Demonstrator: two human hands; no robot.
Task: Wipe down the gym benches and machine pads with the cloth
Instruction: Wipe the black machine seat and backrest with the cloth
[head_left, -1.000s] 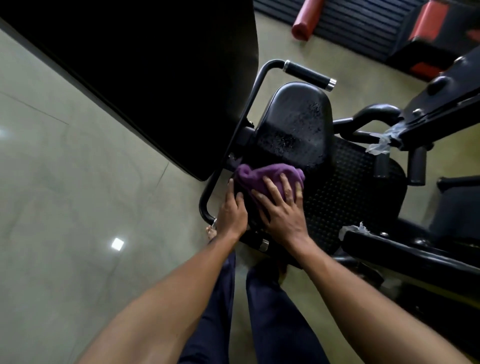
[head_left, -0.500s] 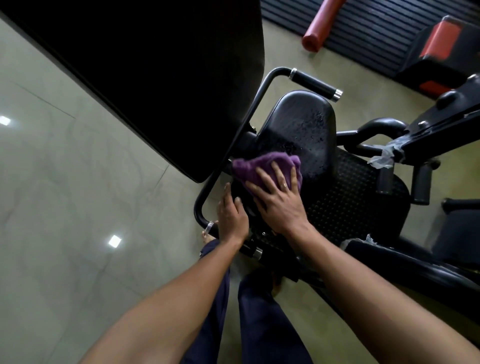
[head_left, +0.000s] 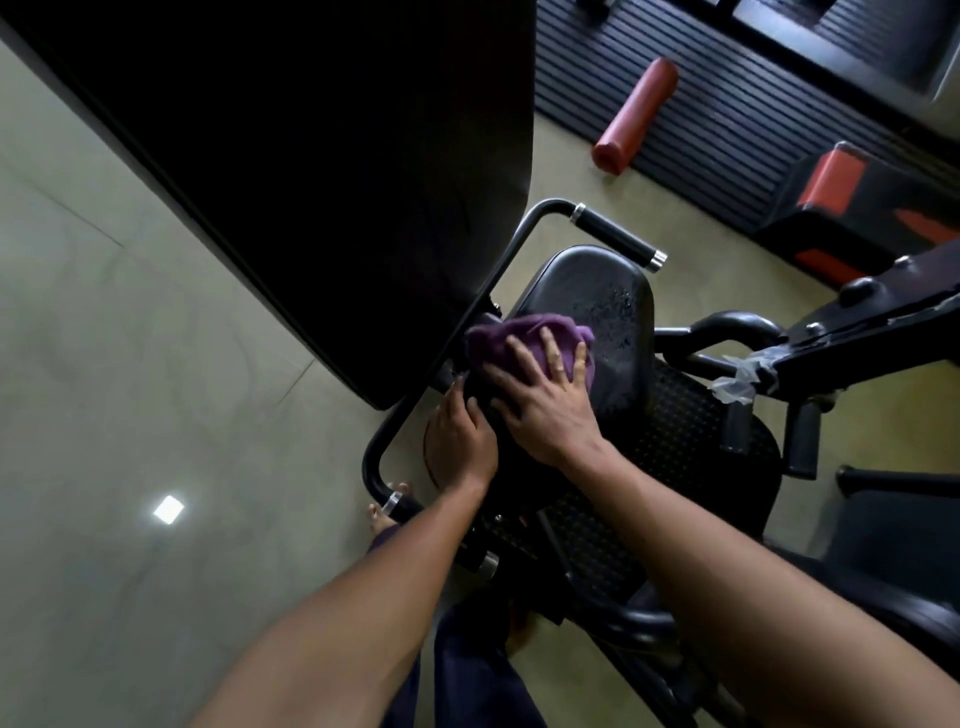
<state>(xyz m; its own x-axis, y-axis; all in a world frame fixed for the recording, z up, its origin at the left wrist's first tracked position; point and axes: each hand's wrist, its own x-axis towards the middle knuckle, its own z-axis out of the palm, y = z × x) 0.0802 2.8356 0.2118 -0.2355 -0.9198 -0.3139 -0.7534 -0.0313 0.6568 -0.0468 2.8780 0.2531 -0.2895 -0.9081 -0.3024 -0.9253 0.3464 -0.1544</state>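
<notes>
A black machine seat pad (head_left: 608, 317) stands in the middle of the view, its far right part speckled with droplets. A purple cloth (head_left: 504, 338) lies bunched on the pad's left side. My right hand (head_left: 545, 400) presses flat on the cloth with spread, straight fingers. My left hand (head_left: 460, 439) rests against the pad's near left edge, fingers laid along the side. A large black back pad (head_left: 311, 171) rises at the upper left.
A black handle bar with chrome-ended grip (head_left: 618, 236) loops round the seat's left side. A textured foot plate (head_left: 670, 457) lies right of the seat. Machine arms (head_left: 857, 327) cross at right. A red foam roller (head_left: 636, 117) lies on ribbed matting beyond. Tiled floor (head_left: 130, 415) spreads left.
My right hand has pushed the cloth farther up the seat pad, away from me. My left hand has stayed at the pad's near left edge.
</notes>
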